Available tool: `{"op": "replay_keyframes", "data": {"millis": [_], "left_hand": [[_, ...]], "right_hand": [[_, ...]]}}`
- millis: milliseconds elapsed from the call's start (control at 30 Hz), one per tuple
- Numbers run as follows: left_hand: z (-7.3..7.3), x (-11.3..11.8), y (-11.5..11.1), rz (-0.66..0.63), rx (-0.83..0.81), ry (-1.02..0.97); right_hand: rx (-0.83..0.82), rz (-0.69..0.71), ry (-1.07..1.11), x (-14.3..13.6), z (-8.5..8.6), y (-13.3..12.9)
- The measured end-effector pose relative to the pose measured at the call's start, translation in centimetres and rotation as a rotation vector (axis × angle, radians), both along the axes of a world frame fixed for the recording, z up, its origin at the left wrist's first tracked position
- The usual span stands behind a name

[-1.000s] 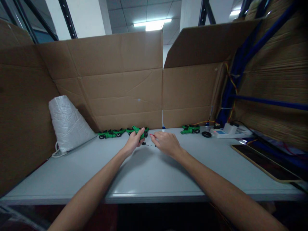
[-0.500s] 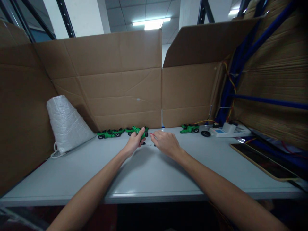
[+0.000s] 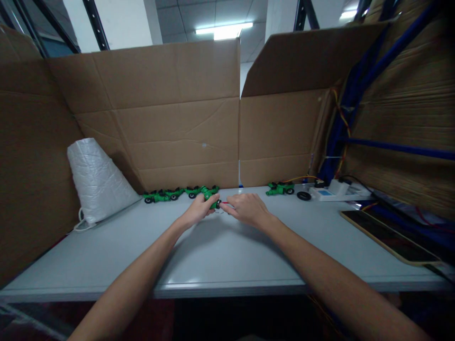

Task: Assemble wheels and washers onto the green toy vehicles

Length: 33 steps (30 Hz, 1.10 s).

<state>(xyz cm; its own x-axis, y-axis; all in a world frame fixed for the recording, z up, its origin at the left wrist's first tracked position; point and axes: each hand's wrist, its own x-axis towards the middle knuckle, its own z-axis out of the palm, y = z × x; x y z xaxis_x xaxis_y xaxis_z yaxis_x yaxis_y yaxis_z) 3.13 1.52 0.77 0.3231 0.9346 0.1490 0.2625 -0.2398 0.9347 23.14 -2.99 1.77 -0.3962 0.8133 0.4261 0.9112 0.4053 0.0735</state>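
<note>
My left hand (image 3: 196,211) is closed around a green toy vehicle (image 3: 214,202) with a dark wheel at its right end, held over the table. From the right, my right hand (image 3: 249,208) pinches a thin red tool (image 3: 226,202), probably a small screwdriver, whose tip meets the wheel end of the toy. Behind my left hand, more green toy vehicles (image 3: 163,195) stand in a row. Another green vehicle (image 3: 280,188) is to the right, near a black ring (image 3: 304,195). Small parts near the hands are too tiny to tell.
The white table (image 3: 227,265) has cardboard walls (image 3: 177,118) at the back and left. A white wrapped bundle (image 3: 97,184) leans at the left. At the right are a power strip (image 3: 341,192), cables, a dark flat panel (image 3: 391,237) and a blue frame (image 3: 334,147).
The held green toy has tilted and come slightly lower, its wheel end now facing the tool. My right hand has moved slightly, its fingers stretched further along the red tool.
</note>
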Motion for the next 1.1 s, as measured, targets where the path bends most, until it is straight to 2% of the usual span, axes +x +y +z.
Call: {"op": "replay_keyframes", "data": {"millis": [333,500,700,867,967,1100], "left_hand": [[-0.6,-0.2,0.9,0.047,0.072,-0.008],[-0.8,-0.2,1.0,0.037,0.053,0.007],[-0.2,-0.8,0.3,-0.089,0.028,0.106],[-0.1,-0.9,0.3,-0.097,0.02,0.111],[-0.6,-0.7,0.8,-0.068,0.088,0.123],[-1.2,-0.5,1.4,0.018,0.261,0.119]], "right_hand": [[-0.005,-0.096,0.065,-1.6,-0.5,-0.4],[-0.007,0.016,0.037,-1.2,-0.5,-0.3],[-0.014,0.136,-0.037,-0.1,-0.5,0.0],[0.012,0.144,-0.009,-0.3,-0.8,0.2],[0.016,0.086,0.033,-0.6,-0.7,0.0],[0.03,0.033,0.059,-1.1,-0.6,-0.2]]}}
